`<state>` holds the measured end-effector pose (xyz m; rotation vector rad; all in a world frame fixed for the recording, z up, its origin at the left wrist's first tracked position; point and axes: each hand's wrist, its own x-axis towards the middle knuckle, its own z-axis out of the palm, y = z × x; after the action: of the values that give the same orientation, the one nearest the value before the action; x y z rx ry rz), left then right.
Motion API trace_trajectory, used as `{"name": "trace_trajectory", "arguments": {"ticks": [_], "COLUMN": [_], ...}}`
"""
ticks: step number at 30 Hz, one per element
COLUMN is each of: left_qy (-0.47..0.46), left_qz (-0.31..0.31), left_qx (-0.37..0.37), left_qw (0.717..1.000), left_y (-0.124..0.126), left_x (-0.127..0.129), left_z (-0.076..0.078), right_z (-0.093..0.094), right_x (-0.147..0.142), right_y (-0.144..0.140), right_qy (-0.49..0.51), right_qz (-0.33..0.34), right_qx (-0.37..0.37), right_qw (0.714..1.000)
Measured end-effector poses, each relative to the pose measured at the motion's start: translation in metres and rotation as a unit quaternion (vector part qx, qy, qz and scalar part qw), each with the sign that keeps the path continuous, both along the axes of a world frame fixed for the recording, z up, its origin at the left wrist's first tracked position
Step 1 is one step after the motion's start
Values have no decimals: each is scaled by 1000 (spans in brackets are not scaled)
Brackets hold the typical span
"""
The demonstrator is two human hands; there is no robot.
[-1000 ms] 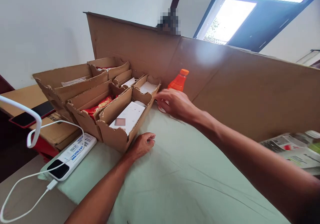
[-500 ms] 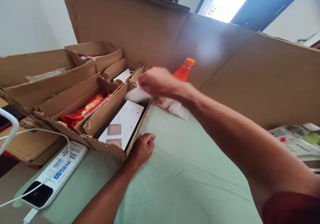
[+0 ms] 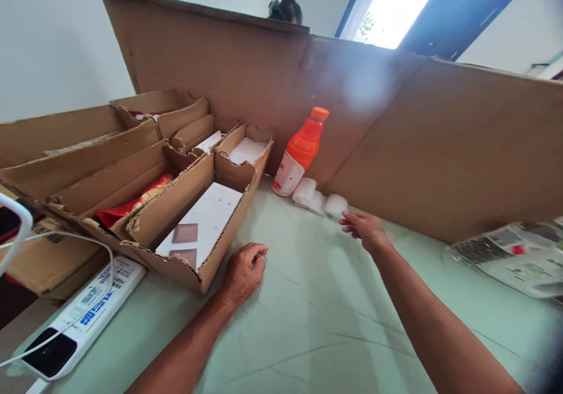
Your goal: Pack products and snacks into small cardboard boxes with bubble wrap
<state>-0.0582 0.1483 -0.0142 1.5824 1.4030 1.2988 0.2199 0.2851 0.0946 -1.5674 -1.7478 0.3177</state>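
Observation:
My right hand (image 3: 366, 230) hovers low over the table, its fingers loosely stretched toward a small white roll (image 3: 336, 205). Its fingertips are at the roll's right side; whether they touch it I cannot tell. More white rolled pieces (image 3: 308, 194) lie just left of that, beside an orange bottle (image 3: 299, 150) with a pale label, which leans in view. Resting on the table with curled fingers, my left hand (image 3: 246, 268) holds nothing that shows. It is close to the right wall of a cardboard compartment (image 3: 233, 227) containing a white printed box (image 3: 206, 221).
More cardboard compartments (image 3: 79, 153) stand at left, one with a red snack packet (image 3: 141, 197). A white power bank (image 3: 83, 318) with a cable lies at front left. Clear plastic packaging (image 3: 514, 259) is at right. A tall cardboard panel (image 3: 378, 148) closes off the back.
My right hand has moved right and down from above the compartments, leaving the white roll on the table beside the others. My left hand stays near the compartment. The view has shifted slightly.

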Motion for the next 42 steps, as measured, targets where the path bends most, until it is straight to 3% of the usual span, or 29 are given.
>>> {"name": "trace_trajectory", "arguments": {"ticks": [2,4,6,9,11,13,15,16,19,21,24,26,27,29,31,34,36,38,42], "left_qy": [1,-1,-5,-10,-10,-9,-8,-8,-9,-11,-16,-19,-20,-18,-14,-8,-5,-5,-9], "left_qz": [2,6,9,10,8,7,6,7,7,3,-4,-6,-5,-5,-2,8,15,18,17], "left_qx": [4,7,9,7,8,8,9,9,9,5,-5,-13,-15,-15,-9,1,4,5,4], "left_qw": [1000,1000,1000,1000,1000,1000,1000,1000,1000,1000,1000,1000,1000,1000,1000,1000,1000,1000,1000], "left_y": [0,-1,-1,0,1,2,3,4,5,5,4,2,2,1,0,1,2,3,4], "left_x": [1,3,5,6,6,6,6,6,6,5,4,3,3,3,3,4,5,5,6], "left_z": [0,-1,-3,-5,-7,-8,-9,-10,-10,-10,-8,-7,-6,-3,-1,0,-1,-3,-3], "right_z": [17,48,82,121,131,128,119,115,114,125,148,154,151,133,104,65,57,66,109], "right_x": [-8,-31,-73,-160,-219,-264,-291,-298,-292,-269,-210,-158,-129,-72,-21,18,10,-26,-154], "right_y": [-1,3,13,40,63,84,101,107,113,106,78,51,37,15,7,17,27,32,40], "right_qy": [39,50,-11,-187,-325,-449,-512,-519,-500,-455,-258,-143,-131,-132,-173,-215,-212,-187,-174], "right_qz": [-53,-46,48,175,187,199,222,234,248,230,128,48,23,-7,-31,-10,21,74,231], "right_qx": [-38,-32,12,66,30,-33,-82,-92,-72,-22,144,240,256,256,225,177,162,145,116], "right_qw": [997,997,999,964,927,870,826,817,826,860,947,959,957,958,958,961,963,969,950]}}
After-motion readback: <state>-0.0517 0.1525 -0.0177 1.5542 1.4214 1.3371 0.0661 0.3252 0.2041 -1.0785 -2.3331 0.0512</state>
